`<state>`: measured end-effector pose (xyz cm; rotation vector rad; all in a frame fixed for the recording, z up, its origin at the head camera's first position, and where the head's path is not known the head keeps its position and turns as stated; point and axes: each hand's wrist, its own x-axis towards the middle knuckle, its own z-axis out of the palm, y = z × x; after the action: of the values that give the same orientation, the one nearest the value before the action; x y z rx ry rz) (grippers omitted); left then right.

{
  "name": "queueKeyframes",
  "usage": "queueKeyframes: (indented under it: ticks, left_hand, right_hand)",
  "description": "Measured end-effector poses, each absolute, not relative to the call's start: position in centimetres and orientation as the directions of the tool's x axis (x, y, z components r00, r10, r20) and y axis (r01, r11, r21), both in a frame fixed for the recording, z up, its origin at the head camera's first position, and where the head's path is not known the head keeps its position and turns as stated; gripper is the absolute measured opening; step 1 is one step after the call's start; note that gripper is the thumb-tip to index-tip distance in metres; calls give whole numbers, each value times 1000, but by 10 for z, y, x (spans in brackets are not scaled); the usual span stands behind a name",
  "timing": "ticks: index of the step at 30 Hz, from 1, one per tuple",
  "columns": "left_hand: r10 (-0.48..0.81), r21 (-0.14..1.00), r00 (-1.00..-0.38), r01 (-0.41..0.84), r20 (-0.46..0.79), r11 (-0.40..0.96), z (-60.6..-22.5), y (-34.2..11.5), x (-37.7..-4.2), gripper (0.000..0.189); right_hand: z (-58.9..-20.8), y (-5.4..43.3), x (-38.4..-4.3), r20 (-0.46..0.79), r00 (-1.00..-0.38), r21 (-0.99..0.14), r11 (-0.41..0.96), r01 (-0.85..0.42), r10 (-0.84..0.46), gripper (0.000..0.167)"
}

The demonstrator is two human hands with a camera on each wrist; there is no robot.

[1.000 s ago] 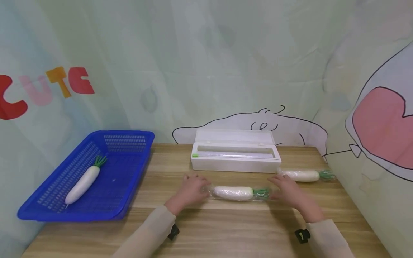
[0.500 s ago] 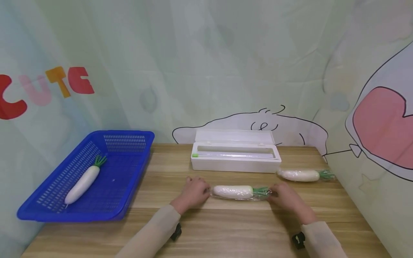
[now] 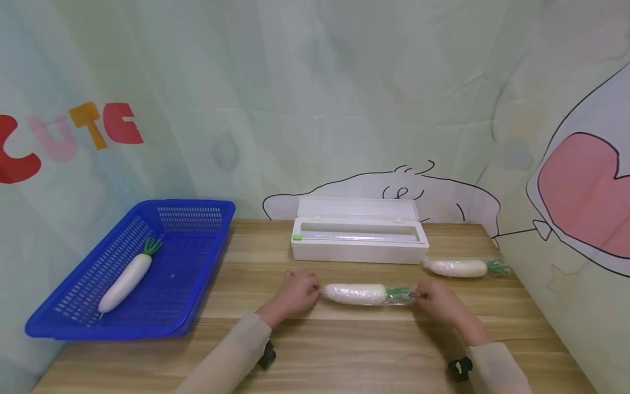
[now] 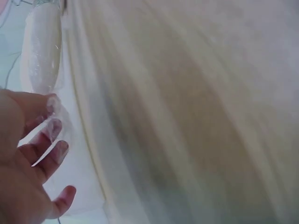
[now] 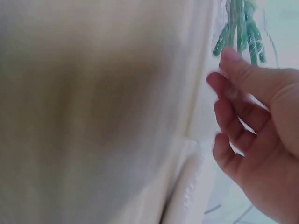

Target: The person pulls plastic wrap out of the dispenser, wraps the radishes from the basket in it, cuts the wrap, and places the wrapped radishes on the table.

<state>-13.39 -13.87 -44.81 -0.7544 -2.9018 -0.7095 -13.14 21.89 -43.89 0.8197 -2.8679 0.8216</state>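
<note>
Wrapped radish [image 3: 355, 294] is noted on the surface [image 3: 354, 355] before the white box [image 3: 359, 253], its film [image 4: 64, 116] pinched at either end by the grip of left hand [image 3: 294, 294] and right hand [image 3: 438, 302]. Ends are gathered narrower than a second ago; sealing is judged advanced.

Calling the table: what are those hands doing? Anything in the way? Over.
Left hand and right hand both pinching plastic film. Wrapped daikon between them, green leaves toward the right hand. Film dispenser behind, apparently not in the way.
</note>
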Motion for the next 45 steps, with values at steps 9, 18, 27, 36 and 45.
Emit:
queueKeyframes:
  ticks: [9,18,27,36,45]
  left_hand:
    - [502,480,-835,543,223,689,-430,-144,-101,5]
    - [690,71,-503,831,521,552,-424,-128,-64,6]
    - [745,-109,-281,898,605,427,-422,-110,-39,13]
    - [612,210,-540,823,578,527,-431,-107,-28,10]
    - [420,818,-872,424,252,389,-435,-126,-41,3]
  right_hand:
    - [-408,233,-127,119,-917,-734,588,-339,-380,13]
    - [-397,233,-137,45,-928,-786,560,-261,-370,21]
    - [-393,233,-150,-77,-879,-854,486,-186,-471,27]
    - [-404,237,-145,-148,-865,-906,417,-76,-479,31]
    - [-415,234,-121,-112,-925,-934,356,-27,-363,40]
